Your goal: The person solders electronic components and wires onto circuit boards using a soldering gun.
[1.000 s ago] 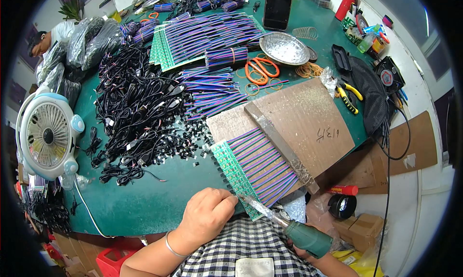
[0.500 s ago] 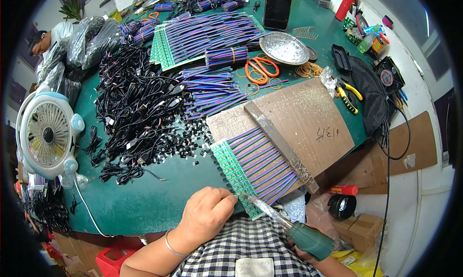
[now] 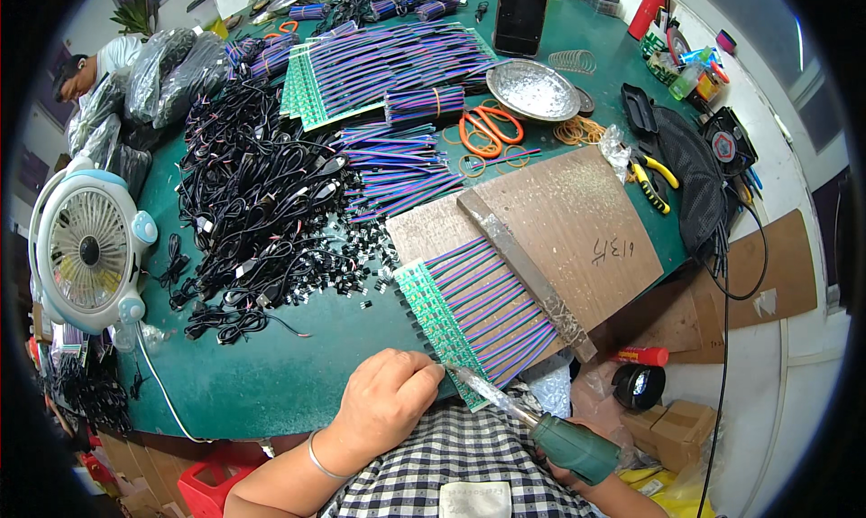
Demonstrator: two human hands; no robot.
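Green-handled soldering iron (image 3: 550, 432) is lying slantwise across the lower middle of the view, its silver shaft running up and left from the grip to a tip that is meeting the near end of a narrow green circuit-board strip (image 3: 439, 324). The right hand (image 3: 577, 475) is coming in from the lower edge and is wrapping closed around the handle from below; most of it is hidden under the handle, so the finger positions are hard to make out. Just left of the tip, the left hand (image 3: 383, 405) is resting knuckles up, wrist bent, fingers curled down with the fingertips pinching near the strip's end; it seems to be holding something thin there, though I cannot tell what. A silver bangle (image 3: 317, 457) is circling that wrist. Beyond the tip, purple, blue and green ribbon wires (image 3: 492, 306) are fanning from the strip under a flat grey metal bar (image 3: 528, 274) that is pressing them onto a brown wooden board (image 3: 577, 234). Farther left of the grip, a heap of black cables (image 3: 253, 211) is covering the green table (image 3: 298, 374).
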